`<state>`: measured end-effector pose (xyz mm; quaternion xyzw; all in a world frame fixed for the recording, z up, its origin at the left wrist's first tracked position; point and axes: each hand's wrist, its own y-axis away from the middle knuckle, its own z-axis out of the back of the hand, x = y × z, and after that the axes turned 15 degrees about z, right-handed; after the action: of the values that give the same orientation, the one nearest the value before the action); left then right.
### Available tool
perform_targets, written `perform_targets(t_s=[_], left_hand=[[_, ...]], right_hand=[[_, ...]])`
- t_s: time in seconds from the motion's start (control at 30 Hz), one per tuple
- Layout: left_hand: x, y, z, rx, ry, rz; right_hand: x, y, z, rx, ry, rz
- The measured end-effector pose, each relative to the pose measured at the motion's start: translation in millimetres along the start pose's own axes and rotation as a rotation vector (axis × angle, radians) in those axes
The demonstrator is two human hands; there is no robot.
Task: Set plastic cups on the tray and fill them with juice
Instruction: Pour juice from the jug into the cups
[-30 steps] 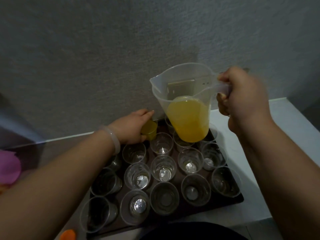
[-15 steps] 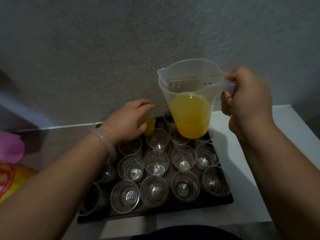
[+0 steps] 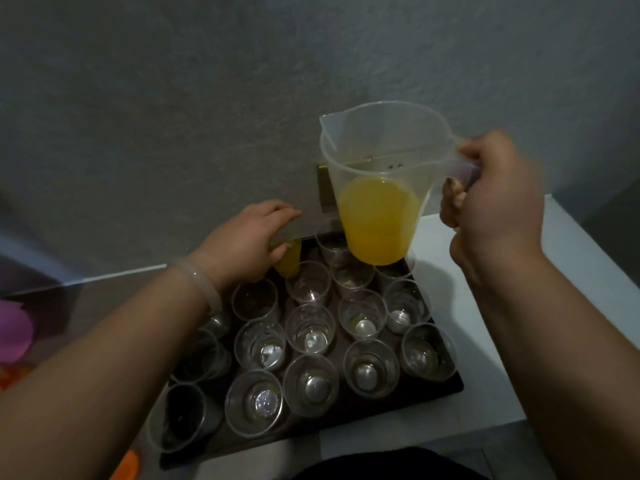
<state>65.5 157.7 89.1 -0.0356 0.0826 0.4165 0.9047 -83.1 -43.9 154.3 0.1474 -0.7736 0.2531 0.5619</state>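
Grips jug [image 3: 377, 157] by the handle with right hand [image 3: 495, 199], fingers curled tight round it. Holds it upright, raised over the far right part of the tray [image 3: 454, 385], spout pointing left, toward the other hand. Under half full of juice [image 3: 377, 220].

Holds the one filled cup [image 3: 290, 261] at the tray's far left corner with left hand [image 3: 249, 244], wrapped over it from above, thumb against its side. Hands well apart, each on its own thing.

Sees empty cups [image 3: 310, 329] upright in rows over the rest of the tray, mouths up, packed rim to rim. No count taken: left column partly hidden under the forearm.

Key relation: nearest empty cup [image 3: 308, 285] just beside the filled one, on its near right, so between the two hands and below and left of the spout. Closer to the left hand for steadying; within reach of the jug by a leftward, downward move. Pour direction right to left.

Judged: filling barely begun, one cup done. Next step probably: move left hand to the neighbouring cup, bring spout over its mouth, tip slowly. Risk: light cups crowded together, easy to knock over or splash.

Also noted: white table [image 3: 519, 306] under tray; bracelet [image 3: 204, 285] on left wrist.
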Motion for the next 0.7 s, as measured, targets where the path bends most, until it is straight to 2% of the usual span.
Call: perform_targets(t_s=[0.23, 0.47, 0.7], left_hand=[[-30.2, -24.6, -9.9, 0.099, -0.059, -0.029], [-52.2, -48.2, -24.5, 0.277, -0.131, 0.012], [-55.8, -60.4, -32.0, 0.342, -0.122, 0.042]], right_hand=[[-5.3, -11.1, 13.7, -0.022, 0.001, 0.009], [-9.3, -25.3, 23.7, 0.049, 0.019, -0.012], [-13.6, -38.2, 31.7, 0.064, 0.017, 0.006]])
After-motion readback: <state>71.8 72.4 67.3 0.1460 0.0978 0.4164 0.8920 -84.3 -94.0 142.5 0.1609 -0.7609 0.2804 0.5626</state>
